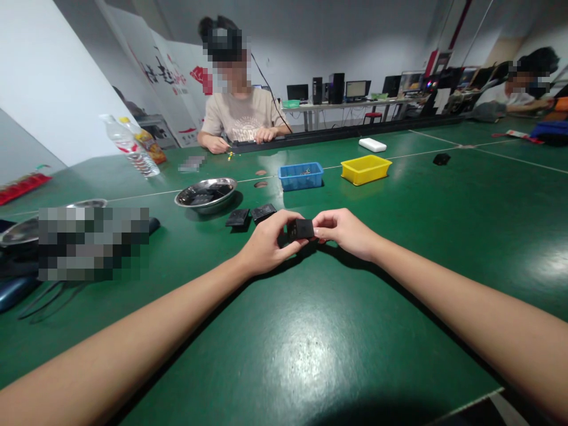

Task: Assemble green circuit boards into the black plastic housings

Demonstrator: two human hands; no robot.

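Observation:
A small black plastic box (303, 229) is held just above the green table, between my two hands. The thumb and fingers of my left hand (269, 241) close around its left side. At its right end, my right hand (341, 232) has thumb and forefinger pinched together against the edge. Whether a smaller piece sits between those right fingertips cannot be made out. Just beyond my left hand lie two flat black plastic pieces, one (238, 219) apart from it and another (263, 213) partly hidden behind it.
A metal bowl (206, 207) holds black parts. Beyond my hands stand a blue basket (300, 183) with small bits inside and a yellow tray (365, 171). A white case (372, 145), a black piece (441, 159) and a bottle (131, 148) lie farther out. A person (242, 112) works opposite.

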